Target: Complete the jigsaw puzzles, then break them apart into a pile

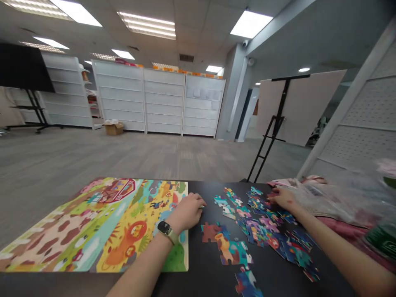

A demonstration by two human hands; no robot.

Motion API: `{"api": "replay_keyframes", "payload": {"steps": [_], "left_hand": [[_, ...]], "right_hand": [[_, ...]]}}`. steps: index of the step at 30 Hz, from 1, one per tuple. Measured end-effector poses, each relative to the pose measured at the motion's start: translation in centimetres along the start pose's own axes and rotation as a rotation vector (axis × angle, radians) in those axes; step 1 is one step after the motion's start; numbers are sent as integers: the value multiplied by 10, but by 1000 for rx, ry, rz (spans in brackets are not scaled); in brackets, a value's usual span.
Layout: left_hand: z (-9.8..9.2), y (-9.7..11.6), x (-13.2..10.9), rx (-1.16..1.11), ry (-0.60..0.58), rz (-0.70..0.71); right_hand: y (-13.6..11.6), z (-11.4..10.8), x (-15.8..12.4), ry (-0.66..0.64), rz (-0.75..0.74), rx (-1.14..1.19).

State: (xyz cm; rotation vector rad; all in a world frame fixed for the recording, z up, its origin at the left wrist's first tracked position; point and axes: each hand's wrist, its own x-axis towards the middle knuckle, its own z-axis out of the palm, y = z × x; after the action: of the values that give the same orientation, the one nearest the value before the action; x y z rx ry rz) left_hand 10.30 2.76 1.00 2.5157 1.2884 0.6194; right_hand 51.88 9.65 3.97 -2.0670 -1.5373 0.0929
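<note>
A large colourful jigsaw board with a lion and a barn lies on the left of a black table. My left hand, with a watch on the wrist, rests curled at the board's right edge and seems to pinch a small pale piece. Several loose puzzle pieces are spread over the table to the right. My right hand reaches to the far side of the pile, its fingers lying flat on the pieces there.
Crumpled clear plastic bags and pink cloth lie at the table's right end. Beyond the table are grey carpet, white shelving, a cardboard box, a black stand with a board, and a pegboard wall on the right.
</note>
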Motion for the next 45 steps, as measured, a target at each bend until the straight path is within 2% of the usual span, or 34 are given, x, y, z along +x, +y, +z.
{"api": "replay_keyframes", "payload": {"steps": [2,5,6,7,9,12,17,19,21,25,29,31,34,37,41,45], "left_hand": [[-2,4,1,-52,23,34],[-4,12,1,-141,51,87],[-5,14,1,-166,54,104],[-5,15,1,-185,56,117],[-5,15,1,-195,60,127],[-3,11,-1,-161,50,119],[5,2,-1,-130,-71,159],[10,0,1,-133,-128,179],[13,-1,2,-139,-165,190],[14,-2,3,-141,-195,193],[12,0,2,-128,-194,184],[11,1,2,-128,-192,179],[10,2,1,-136,-189,173],[8,5,-1,-149,-195,183],[6,8,-3,-158,-214,202],[6,8,-4,-147,-215,203]], "right_hand": [[-14,-8,-26,-69,-30,64],[-46,-6,-94,-209,-120,210],[-59,-2,-121,-272,-153,289],[-72,4,-148,-389,-179,469],[-97,19,-195,-539,-176,665],[-123,38,-234,-558,-200,702],[-138,57,-239,-576,-33,508],[-141,59,-236,-508,-88,367],[-147,56,-235,-431,-211,196],[-156,42,-244,-352,-344,-35],[-148,31,-266,-288,-649,40],[-139,31,-277,-286,-738,12],[-135,31,-287,-323,-687,-105],[-146,24,-289,-384,-628,-143],[-163,8,-290,-461,-625,-76],[-156,5,-289,-461,-664,30]]}}
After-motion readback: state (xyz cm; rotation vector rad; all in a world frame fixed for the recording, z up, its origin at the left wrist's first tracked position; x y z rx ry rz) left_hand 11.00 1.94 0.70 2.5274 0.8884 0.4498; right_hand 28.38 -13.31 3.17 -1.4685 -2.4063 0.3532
